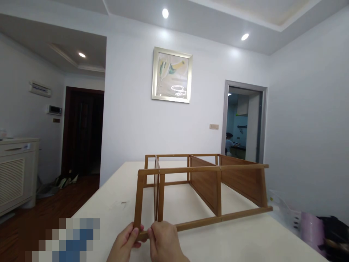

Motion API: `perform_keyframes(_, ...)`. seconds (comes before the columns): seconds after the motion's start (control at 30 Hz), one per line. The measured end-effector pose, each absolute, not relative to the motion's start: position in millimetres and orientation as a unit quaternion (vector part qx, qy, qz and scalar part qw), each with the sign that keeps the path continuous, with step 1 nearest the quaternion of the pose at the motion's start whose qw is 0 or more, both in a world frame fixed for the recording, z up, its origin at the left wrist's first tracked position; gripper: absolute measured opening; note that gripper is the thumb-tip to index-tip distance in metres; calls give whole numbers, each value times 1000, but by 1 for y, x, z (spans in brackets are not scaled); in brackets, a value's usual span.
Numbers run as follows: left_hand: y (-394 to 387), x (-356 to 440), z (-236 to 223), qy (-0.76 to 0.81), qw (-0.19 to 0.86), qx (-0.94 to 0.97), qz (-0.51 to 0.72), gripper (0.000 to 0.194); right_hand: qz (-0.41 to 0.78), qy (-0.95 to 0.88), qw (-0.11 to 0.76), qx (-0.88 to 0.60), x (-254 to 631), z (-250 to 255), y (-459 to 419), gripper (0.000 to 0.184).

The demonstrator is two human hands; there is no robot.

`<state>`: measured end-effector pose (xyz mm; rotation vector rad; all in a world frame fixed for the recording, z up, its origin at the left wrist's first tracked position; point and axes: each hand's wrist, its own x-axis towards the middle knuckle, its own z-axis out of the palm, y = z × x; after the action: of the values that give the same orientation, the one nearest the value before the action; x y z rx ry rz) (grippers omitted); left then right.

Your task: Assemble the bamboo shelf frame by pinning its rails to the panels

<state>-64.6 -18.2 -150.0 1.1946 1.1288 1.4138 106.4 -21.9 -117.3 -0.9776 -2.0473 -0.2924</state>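
- Rack [203, 169] of brown wood, seen in the head view, lies laid over on the white table [245, 242], its shelves standing on edge
- Its long axis runs left to right across the view, one end at the hands on the left, the other pointing right and a little away
- Near upper rail and near lower rail [199, 224] both follow that long axis, and their right ends jut slightly past the last crosspiece
- Left shelf panel [156, 189] shows almost edge-on; the middle panel [204, 183] and right panel [242, 178] turn their broad brown faces to view
- Left hand [125, 238] is closed in a pinch, thumb and fingers on the rack's near lower left corner
- Right hand [167, 240] is curled over the near lower rail, just beside the left hand and at the foot of the left panel's post; whether its palm holds anything else cannot be told
- Small dark item [123, 202] lies on the table left of the rack, too small to make out
- Framed picture [172, 74] hangs on the wall beyond, and through the doorway on the right a person [229, 141] is partly visible
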Motion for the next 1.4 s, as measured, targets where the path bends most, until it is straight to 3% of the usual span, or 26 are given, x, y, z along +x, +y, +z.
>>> perform_keyframes(0.13,-17,-66,-157,486,413,511,577,48,-112,-816,366,-432,103,-129,-19,13)
perform_keyframes(0.37,-10,-71,-169,498,368,552,558,33,-51,-811,355,-462,98,-154,-11,15)
perform_keyframes(0.7,4,-80,-193,552,288,605,497,26,55,-836,242,-490,112,-129,-24,18)
perform_keyframes(0.9,6,-81,-198,562,268,610,491,26,83,-811,267,-514,109,-135,-22,19)
perform_keyframes(1.07,7,-80,-198,567,265,605,492,28,4,-818,261,-513,97,-150,-15,17)
perform_keyframes(1.17,6,-79,-196,569,251,604,498,27,23,-830,251,-498,88,-162,-14,18)
perform_keyframes(1.4,5,-77,-193,561,264,602,503,29,44,-776,415,-474,119,-169,-18,24)
